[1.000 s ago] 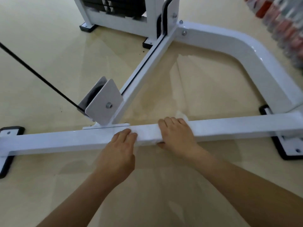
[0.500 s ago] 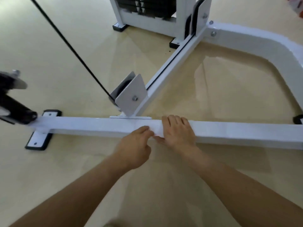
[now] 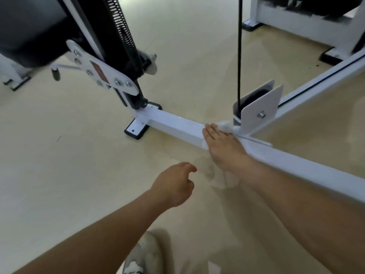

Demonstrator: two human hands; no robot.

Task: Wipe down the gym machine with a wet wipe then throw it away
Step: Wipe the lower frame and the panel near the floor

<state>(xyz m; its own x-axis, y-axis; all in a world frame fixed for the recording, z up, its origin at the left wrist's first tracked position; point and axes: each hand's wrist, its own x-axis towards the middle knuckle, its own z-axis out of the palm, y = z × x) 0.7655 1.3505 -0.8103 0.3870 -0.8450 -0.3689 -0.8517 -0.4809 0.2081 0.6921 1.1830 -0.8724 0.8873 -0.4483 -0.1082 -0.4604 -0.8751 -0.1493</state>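
Note:
A white gym machine has a low square base bar (image 3: 173, 123) running across the floor. My right hand (image 3: 223, 147) lies flat on top of that bar with straight fingers, pressing a white wet wipe (image 3: 225, 126) onto it; the wipe bunches out past my fingertips, right beside the pulley bracket (image 3: 260, 109). My left hand (image 3: 173, 184) hovers over the floor in front of the bar, fingers loosely curled, holding nothing and touching nothing.
A black cable (image 3: 239, 56) rises from the pulley. A black upright with a spring and a white pivot plate (image 3: 102, 74) stands at the bar's left end, above a black foot (image 3: 136, 129). The weight stack frame (image 3: 308, 22) is at the far right. My shoe (image 3: 142, 254) shows below.
The view swung left along the bar. My left hand came off the bar and pulled back over the floor. My right hand slid the wipe left, up to the pulley bracket.

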